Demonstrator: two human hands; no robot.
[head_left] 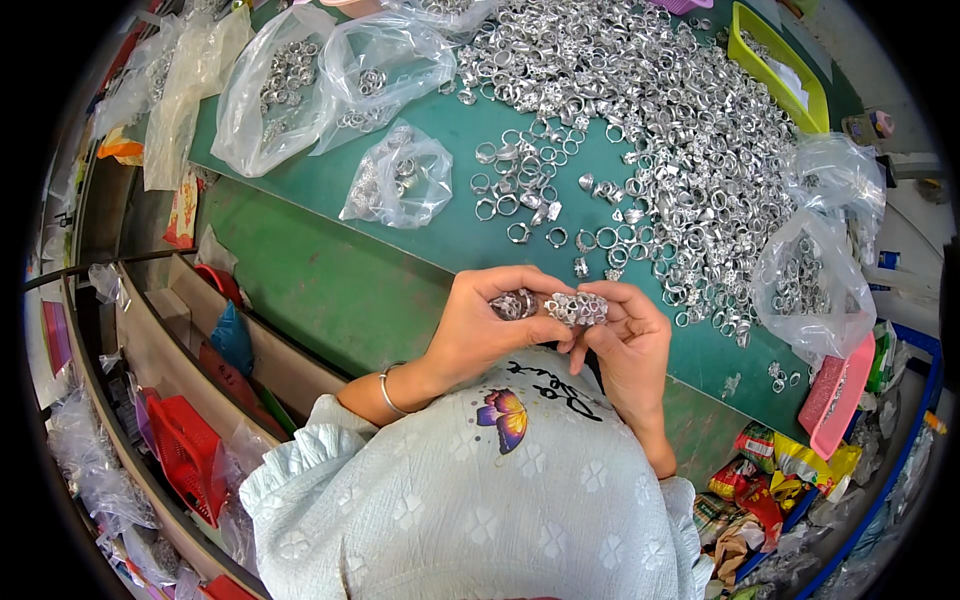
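Both my hands meet at the table's near edge. My left hand (478, 322) is closed around a few silver rings (513, 304) in its curled fingers, and its fingertips reach the packed cluster beside it. That cluster of silver rings (576, 309), with ornate faces outward, is pinched in the fingers of my right hand (638, 335). Just beyond the hands lie loose rings (612, 238) on the green tabletop (400, 262). A small group of rings (515, 172) sits farther off, left of a large heap of silver rings (690, 150).
Clear plastic bags with rings lie at the left (400, 175), far left (270, 90) and right (805, 280). A yellow-green basket (815, 90) stands at the far right, a pink tray (835, 400) at the right corner. Shelving with a red basket (185, 455) is at my left.
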